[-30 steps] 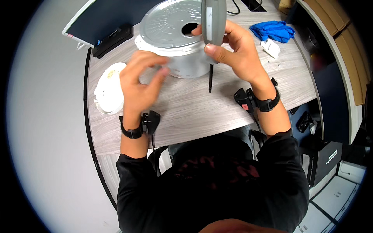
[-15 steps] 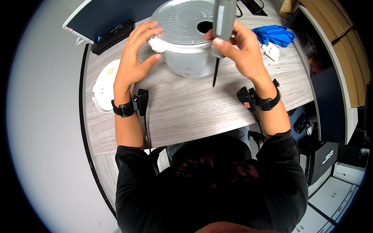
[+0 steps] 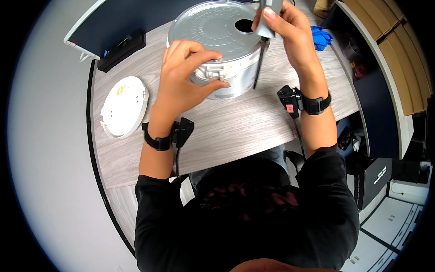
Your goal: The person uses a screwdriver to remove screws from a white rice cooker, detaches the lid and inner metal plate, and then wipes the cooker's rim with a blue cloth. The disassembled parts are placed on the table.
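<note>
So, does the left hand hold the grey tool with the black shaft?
No, the right hand holds the grey tool, while the left hand is at the white fitting on the silver pot.

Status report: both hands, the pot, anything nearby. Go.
Left hand at the white rim fitting. Right hand gripping grey screwdriver, shaft down. Silver pot upright, grey plate on top. White cover lies left.
</note>
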A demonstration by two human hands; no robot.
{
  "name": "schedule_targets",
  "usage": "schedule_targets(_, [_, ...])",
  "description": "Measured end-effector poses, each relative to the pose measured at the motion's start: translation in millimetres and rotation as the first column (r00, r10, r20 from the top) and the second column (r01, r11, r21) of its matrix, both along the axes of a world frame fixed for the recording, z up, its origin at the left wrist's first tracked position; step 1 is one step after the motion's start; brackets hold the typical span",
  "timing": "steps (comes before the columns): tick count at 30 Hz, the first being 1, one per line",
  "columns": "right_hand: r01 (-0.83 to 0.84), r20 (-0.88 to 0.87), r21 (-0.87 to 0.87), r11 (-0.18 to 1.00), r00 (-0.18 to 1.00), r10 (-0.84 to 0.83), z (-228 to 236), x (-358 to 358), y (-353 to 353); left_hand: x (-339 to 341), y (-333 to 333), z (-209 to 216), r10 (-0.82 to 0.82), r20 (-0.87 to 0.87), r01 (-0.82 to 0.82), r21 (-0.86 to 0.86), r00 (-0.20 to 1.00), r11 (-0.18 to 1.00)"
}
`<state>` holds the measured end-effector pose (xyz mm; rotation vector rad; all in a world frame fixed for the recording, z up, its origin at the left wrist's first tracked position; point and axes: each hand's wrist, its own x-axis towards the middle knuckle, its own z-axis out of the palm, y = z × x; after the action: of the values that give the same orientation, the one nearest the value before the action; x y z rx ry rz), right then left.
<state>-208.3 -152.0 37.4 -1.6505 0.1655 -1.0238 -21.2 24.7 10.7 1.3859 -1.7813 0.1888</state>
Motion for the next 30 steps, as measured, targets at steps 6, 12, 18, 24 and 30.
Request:
schedule_targets(6, [-0.083, 0.174, 0.084, 0.993, 0.982, 0.068, 24.2, 17.8, 8.0, -29.0, -4.4, 13.4, -0.024, 0.013, 0.023, 0.046, 1.0, 0.999])
schedule_targets(12, [-0.016, 0.231, 0.024, 1.0, 0.973, 0.01, 49.7, 22.5, 17.1, -25.5, -12.6, 26.8, -0.153, -0.202, 0.159, 0.013, 0.967, 0.987])
schedule_targets(18, [-0.014, 0.253, -0.04, 0.999, 0.967, 0.023, 55.9, 33.8, 15.4, -26.3, -26.2, 18.6, -0.145, -0.226, 0.138, -0.045, 0.963, 0.989])
schedule_targets(24, [-0.056, 0.228, -0.025, 0.998, 0.972, 0.061, 49.3, 39.6, 10.2, -24.9, -27.6, 17.1, -0.139, -0.238, 0.132, -0.045, 0.961, 0.99])
schedule_targets(30, [-0.126, 0.265, -0.079, 0.989, 0.954, 0.143, 50.0, 39.1, 12.5, -24.1, -25.8, 19.3, -0.112, -0.234, 0.109, -0.023, 0.966, 0.994])
